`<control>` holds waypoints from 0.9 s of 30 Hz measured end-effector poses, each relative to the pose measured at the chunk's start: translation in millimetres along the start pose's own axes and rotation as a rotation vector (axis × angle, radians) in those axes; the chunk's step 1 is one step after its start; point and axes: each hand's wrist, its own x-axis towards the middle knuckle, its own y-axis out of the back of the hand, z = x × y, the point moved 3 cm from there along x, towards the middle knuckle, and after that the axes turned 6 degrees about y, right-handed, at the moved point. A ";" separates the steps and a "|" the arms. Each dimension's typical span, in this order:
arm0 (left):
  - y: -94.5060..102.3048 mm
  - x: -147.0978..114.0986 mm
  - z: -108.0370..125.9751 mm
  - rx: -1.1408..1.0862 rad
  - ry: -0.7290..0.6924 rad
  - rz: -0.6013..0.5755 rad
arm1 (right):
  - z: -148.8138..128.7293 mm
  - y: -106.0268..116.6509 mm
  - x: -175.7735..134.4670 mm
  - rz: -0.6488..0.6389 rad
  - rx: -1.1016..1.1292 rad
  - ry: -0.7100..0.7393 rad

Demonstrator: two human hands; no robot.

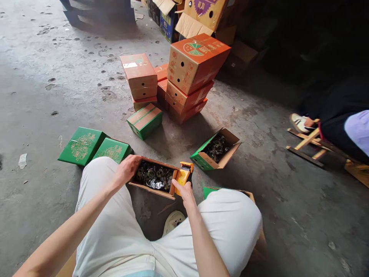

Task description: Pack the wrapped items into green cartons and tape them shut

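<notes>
Between my knees is an open cardboard box (151, 191) filled with dark, glossy contents under clear plastic; I cannot make out exactly what they are. My left hand (129, 168) is closed on the box's left end, its fingers bent at the rim. In my right hand (186, 192) is a yellow tape dispenser (182, 176), held upright against the right end of the same box. The right thumb rests along the box's end flap. Part of the dispenser's dark side is hidden by my fingers.
Another open green box (216, 150) with dark contents stands ahead to the right. Closed green boxes (82, 144) lie to the left, and a green-and-brown one (145, 120) ahead. Orange boxes (198, 61) are stacked beyond. A person's shoe (301, 122) and a wooden stool (311, 144) are at right.
</notes>
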 end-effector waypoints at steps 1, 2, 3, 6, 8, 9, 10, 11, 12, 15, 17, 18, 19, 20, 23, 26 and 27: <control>11.6 0.8 -7.5 -0.063 0.088 0.023 | -2.9 -1.2 -0.3 0.001 -0.072 -0.027; 18.7 2.1 -14.8 -0.137 0.191 0.000 | -6.6 -2.5 -0.5 -0.005 -0.153 -0.058; 21.2 3.7 -20.9 -0.222 0.297 -0.058 | -10.9 -3.7 -0.6 -0.011 -0.234 -0.080; 9.3 9.2 -29.1 -0.509 0.544 -0.321 | -24.1 -6.4 -0.2 -0.013 -0.410 -0.082; -0.6 13.3 -29.4 -0.662 0.632 -0.421 | -28.4 -7.7 0.6 -0.016 -0.474 -0.076; -3.5 15.2 -29.7 -0.726 0.662 -0.447 | -28.8 -8.2 1.3 -0.016 -0.497 -0.079; -4.8 16.8 -30.3 -0.781 0.682 -0.465 | -28.2 -8.6 2.1 -0.016 -0.517 -0.085; -5.0 18.0 -31.2 -0.832 0.695 -0.482 | -27.2 -9.1 3.0 -0.015 -0.535 -0.089; -4.7 18.8 -32.4 -0.879 0.701 -0.500 | -26.1 -9.6 3.9 -0.012 -0.550 -0.089; -7.6 19.0 -36.7 -0.916 0.708 -0.520 | -24.1 -10.8 5.7 -0.004 -0.568 -0.082; -19.0 18.3 -38.9 -0.823 0.712 -0.518 | -24.4 -11.1 5.2 -0.005 -0.570 -0.084; -27.2 18.2 -39.4 -0.750 0.704 -0.510 | -24.7 -11.1 4.4 -0.005 -0.573 -0.088; -36.3 18.5 -39.8 -0.669 0.693 -0.505 | -24.9 -11.1 3.3 -0.004 -0.578 -0.089; -45.3 19.0 -40.0 -0.592 0.683 -0.500 | -25.0 -11.2 2.1 -0.004 -0.582 -0.086; -63.1 21.4 -42.1 -0.407 0.655 -0.476 | -22.6 -13.6 -0.9 0.021 -0.580 -0.071; -64.9 22.0 -43.5 -0.362 0.580 -0.442 | -16.7 -19.9 0.8 0.079 -0.545 -0.060; -64.5 21.0 -43.3 -0.384 0.554 -0.438 | -14.4 -23.3 2.9 0.083 -0.529 -0.059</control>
